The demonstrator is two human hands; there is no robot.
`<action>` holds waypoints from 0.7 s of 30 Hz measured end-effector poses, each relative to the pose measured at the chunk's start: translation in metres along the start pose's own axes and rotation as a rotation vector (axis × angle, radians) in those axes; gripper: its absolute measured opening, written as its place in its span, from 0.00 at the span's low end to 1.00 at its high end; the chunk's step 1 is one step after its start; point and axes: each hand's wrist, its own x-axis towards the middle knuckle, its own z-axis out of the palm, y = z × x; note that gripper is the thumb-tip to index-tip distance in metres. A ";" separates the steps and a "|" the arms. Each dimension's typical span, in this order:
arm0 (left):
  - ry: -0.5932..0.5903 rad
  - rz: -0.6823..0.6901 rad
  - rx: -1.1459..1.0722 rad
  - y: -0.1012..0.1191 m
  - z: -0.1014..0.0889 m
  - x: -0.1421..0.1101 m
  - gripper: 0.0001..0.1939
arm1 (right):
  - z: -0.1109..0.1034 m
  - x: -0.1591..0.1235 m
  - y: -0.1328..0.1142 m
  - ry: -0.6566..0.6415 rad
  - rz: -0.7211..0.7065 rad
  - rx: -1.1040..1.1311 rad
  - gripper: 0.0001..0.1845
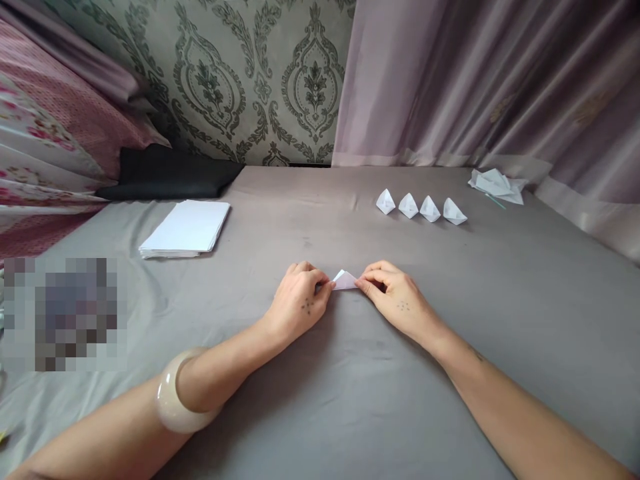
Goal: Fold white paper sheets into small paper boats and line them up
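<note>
A small folded paper (pixel 345 281), white and roughly triangular with its peak upward, is held low over the grey cloth in front of me. My left hand (pixel 301 298) pinches its left corner between thumb and fingers. At the opposite corner, the thumb and fingertips of my right hand (pixel 395 297) are closed on the same paper. The fingertips cover both of its ends. Beyond my right hand stand several folded paper boats (pixel 409 206) in a row.
A stack of white paper sheets (pixel 186 228) lies at the left, near a black cloth (pixel 173 173). Loose crumpled papers (pixel 497 185) and a thin greenish stick (pixel 495 201) rest at the far right. Curtains (pixel 430 80) and a patterned wall (pixel 260 73) bound the back. A blurred patch hides something on the left.
</note>
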 end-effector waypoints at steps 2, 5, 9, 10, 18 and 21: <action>0.000 -0.016 -0.006 0.001 -0.001 0.002 0.12 | 0.002 0.001 0.001 0.003 0.014 -0.009 0.12; -0.010 -0.046 -0.022 0.003 -0.002 0.004 0.10 | 0.005 0.003 0.002 0.015 0.025 -0.020 0.11; -0.020 -0.073 -0.039 0.003 -0.002 0.005 0.10 | 0.007 0.005 0.003 0.025 0.038 -0.025 0.11; -0.020 -0.068 -0.038 0.002 -0.002 0.005 0.10 | 0.007 0.006 0.003 0.022 0.042 -0.025 0.11; -0.020 -0.053 -0.026 -0.001 0.001 0.005 0.10 | 0.004 0.007 0.001 -0.020 0.063 -0.012 0.14; -0.019 -0.050 -0.004 -0.001 0.002 0.005 0.11 | 0.004 0.008 0.000 -0.031 0.078 -0.007 0.14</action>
